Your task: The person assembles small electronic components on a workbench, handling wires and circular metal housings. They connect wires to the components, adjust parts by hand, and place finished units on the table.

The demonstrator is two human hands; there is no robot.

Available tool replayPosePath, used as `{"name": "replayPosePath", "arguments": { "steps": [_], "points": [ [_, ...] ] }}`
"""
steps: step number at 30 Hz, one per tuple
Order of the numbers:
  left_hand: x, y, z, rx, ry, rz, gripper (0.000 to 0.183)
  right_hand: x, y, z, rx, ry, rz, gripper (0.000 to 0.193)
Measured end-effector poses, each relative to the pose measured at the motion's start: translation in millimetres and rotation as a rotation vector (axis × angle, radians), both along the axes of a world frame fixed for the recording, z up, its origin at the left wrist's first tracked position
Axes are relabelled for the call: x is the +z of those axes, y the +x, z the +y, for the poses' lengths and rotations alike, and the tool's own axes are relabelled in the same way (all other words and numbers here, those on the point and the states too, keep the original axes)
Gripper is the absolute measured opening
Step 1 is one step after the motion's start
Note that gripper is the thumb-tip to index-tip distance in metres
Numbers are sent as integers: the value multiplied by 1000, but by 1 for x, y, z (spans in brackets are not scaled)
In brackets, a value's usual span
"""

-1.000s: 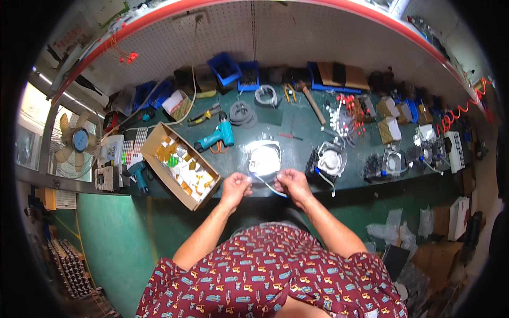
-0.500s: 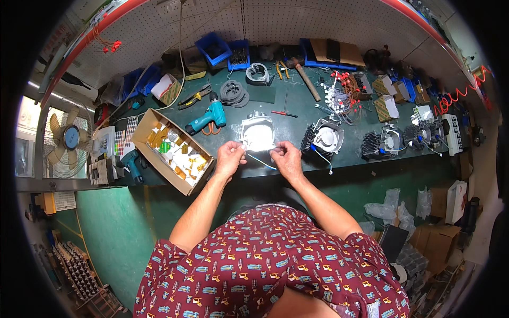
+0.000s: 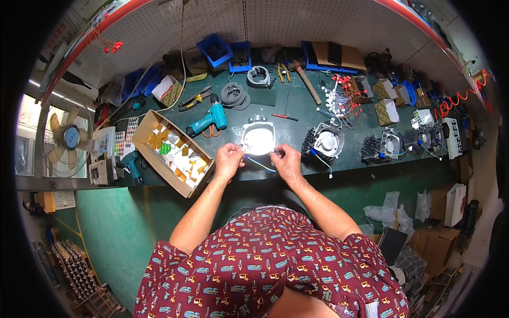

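Note:
In front of me on the bench stands a square metal fan housing (image 3: 259,127) with a bright, glaring round middle. My left hand (image 3: 228,162) is closed in a pinch at its near left corner. At the near right corner my right hand (image 3: 288,163) pinches too. What sits between the fingertips of either hand is too small to make out. A thin cable (image 3: 261,164), pale and blue, runs slanting below the housing between my hands. To the right is a similar fan unit (image 3: 327,142) with black fins and a hanging cable.
An open carton (image 3: 199,183) of small white and amber pieces stands left, beside a teal cordless drill (image 3: 208,121). Behind lie grey rings (image 3: 234,95), a red-handled tool (image 3: 285,116), a hammer (image 3: 308,85) and bundled wires (image 3: 342,98). More finned units (image 3: 389,143) stand right.
Both hands stay pinched at the near corners of the housing, with only slight movement of the fingers. The whole view has shifted a little; the things on the bench keep their places.

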State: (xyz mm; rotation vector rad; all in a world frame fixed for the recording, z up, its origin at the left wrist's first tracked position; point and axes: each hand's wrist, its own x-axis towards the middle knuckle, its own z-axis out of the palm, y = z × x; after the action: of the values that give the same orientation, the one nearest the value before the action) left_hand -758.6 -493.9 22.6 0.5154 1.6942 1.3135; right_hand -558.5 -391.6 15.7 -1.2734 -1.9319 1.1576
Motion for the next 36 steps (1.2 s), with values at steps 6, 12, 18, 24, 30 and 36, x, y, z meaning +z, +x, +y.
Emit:
{"name": "replayPosePath", "arguments": {
  "steps": [6,12,18,24,30,36],
  "points": [
    [-3,5,0,66,-23,28,17,-3,-3,0,11,74,10,21],
    [-11,9,2,80,-34,1,18,0,0,2,12,91,-16,21],
    [-16,7,-5,83,-34,53,18,10,-4,-4,58,139,-104,20],
    [-9,10,-3,92,-47,11,15,5,-3,0,65,161,-88,20],
    [-25,2,-3,129,-3,-74,7,17,-5,1,116,140,-140,22],
    [-8,1,-1,77,-49,-36,14,23,2,12,151,183,-180,32]
  ]
}}
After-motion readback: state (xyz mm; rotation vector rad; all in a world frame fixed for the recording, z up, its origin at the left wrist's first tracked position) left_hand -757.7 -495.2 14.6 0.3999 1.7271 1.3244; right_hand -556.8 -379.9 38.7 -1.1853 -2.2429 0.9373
